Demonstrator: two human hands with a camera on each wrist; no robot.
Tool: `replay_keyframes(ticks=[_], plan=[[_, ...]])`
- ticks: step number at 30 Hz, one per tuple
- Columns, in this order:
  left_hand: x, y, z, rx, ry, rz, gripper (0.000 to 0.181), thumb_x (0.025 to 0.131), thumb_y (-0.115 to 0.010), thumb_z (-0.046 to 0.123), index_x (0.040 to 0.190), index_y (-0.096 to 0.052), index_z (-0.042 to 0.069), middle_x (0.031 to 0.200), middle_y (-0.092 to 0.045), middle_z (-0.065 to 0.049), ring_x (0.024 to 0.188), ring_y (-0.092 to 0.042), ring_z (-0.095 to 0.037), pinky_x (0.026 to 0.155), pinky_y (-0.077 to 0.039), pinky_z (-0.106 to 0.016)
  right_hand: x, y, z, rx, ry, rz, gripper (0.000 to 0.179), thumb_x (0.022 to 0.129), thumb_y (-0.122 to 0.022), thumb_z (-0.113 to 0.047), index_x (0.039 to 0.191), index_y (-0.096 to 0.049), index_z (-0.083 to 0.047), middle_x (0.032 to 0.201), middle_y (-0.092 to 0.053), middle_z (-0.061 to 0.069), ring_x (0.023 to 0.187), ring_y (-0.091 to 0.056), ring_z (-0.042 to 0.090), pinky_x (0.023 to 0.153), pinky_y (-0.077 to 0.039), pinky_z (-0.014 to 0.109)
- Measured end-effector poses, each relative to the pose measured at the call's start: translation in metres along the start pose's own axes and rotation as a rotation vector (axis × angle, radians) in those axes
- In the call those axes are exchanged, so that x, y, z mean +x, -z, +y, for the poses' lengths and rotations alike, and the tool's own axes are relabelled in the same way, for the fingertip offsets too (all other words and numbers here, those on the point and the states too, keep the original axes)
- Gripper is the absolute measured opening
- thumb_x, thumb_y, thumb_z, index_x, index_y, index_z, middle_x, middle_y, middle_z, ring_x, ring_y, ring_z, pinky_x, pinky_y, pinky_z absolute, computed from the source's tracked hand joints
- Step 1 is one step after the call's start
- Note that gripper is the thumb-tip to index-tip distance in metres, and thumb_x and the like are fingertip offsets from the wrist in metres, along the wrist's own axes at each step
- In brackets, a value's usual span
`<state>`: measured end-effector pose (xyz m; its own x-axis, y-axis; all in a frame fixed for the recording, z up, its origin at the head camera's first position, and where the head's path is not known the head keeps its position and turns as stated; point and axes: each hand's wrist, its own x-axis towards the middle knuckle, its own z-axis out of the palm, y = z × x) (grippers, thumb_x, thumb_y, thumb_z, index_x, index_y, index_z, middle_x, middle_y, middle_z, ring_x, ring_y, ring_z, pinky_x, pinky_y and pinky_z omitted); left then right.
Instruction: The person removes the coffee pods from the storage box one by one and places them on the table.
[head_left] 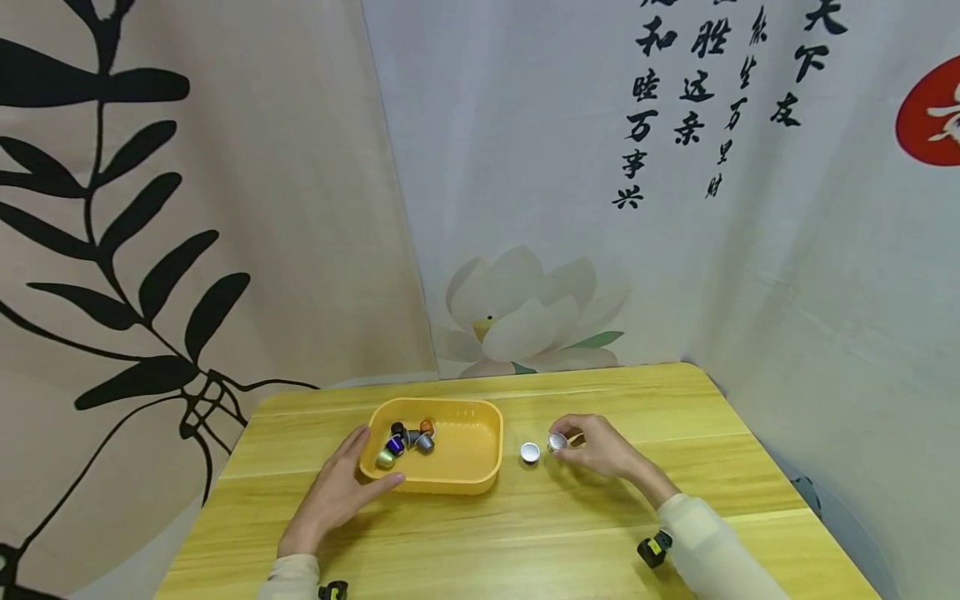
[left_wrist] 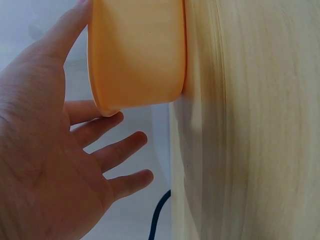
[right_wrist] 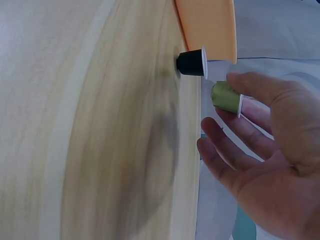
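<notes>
In the head view, my right hand (head_left: 596, 446) pinches a coffee capsule (head_left: 557, 442) by its side, silver lid facing up. The right wrist view shows this capsule's body is green, held between thumb and fingers just off the table. Left of it, a black coffee capsule (right_wrist: 191, 63) stands on the table on its narrow end, its silver lid up. My left hand (head_left: 337, 487) rests at the near left corner of the yellow tray (head_left: 468, 485), thumb along the front rim and fingers spread along the left side. Several coloured coffee capsules (head_left: 395, 446) lie in the tray's left half.
The wooden table (head_left: 600, 542) has its far edge close to a hanging cloth (head_left: 525, 208) printed with a flower and black characters. Each wrist wears a small black camera, the right one (head_left: 655, 549) beside the sleeve.
</notes>
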<state>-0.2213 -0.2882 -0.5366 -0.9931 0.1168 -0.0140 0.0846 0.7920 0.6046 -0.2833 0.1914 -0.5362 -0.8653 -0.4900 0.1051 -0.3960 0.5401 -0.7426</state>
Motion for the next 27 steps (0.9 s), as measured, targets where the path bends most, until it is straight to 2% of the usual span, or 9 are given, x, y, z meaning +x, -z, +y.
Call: replay_keyframes(ticks=[8,16,22,27], plan=[[0.000,0.000,0.001,-0.005,-0.004,0.002,0.122,0.098,-0.077,0.072,0.179,-0.020,0.000,0.190,-0.014,-0.025,0.171,-0.024,-0.056,0.136,-0.028,-0.077,0.002,-0.006,0.003,0.005,-0.029,-0.031,0.025,0.100,-0.086,-0.012,0.123,-0.077,-0.008,0.116,-0.079,0.005,0.112,-0.074,0.019,0.101,-0.069,0.042],[0.001,-0.001,0.000,0.003,-0.011,0.005,0.123,0.098,-0.077,0.072,0.179,-0.020,-0.001,0.189,-0.015,-0.025,0.171,-0.025,-0.056,0.135,-0.028,-0.076,0.004,-0.011,0.006,-0.015,-0.052,-0.046,0.023,0.101,-0.086,-0.012,0.122,-0.077,-0.010,0.114,-0.079,0.004,0.112,-0.076,0.021,0.102,-0.068,0.044],[0.000,-0.001,0.000,0.006,-0.013,0.011,0.123,0.098,-0.078,0.071,0.179,-0.021,-0.002,0.189,-0.016,-0.026,0.171,-0.025,-0.057,0.135,-0.028,-0.076,0.004,-0.013,0.005,-0.020,-0.039,-0.044,0.025,0.100,-0.086,-0.011,0.123,-0.077,-0.005,0.113,-0.080,0.005,0.110,-0.077,0.019,0.101,-0.069,0.044],[0.000,0.000,0.000,0.006,-0.010,0.008,0.123,0.098,-0.078,0.071,0.179,-0.021,-0.002,0.189,-0.016,-0.025,0.170,-0.026,-0.057,0.135,-0.028,-0.077,0.005,-0.015,0.006,-0.035,-0.049,-0.041,0.024,0.100,-0.087,-0.010,0.121,-0.078,-0.007,0.112,-0.080,0.002,0.107,-0.075,0.016,0.099,-0.068,0.036]])
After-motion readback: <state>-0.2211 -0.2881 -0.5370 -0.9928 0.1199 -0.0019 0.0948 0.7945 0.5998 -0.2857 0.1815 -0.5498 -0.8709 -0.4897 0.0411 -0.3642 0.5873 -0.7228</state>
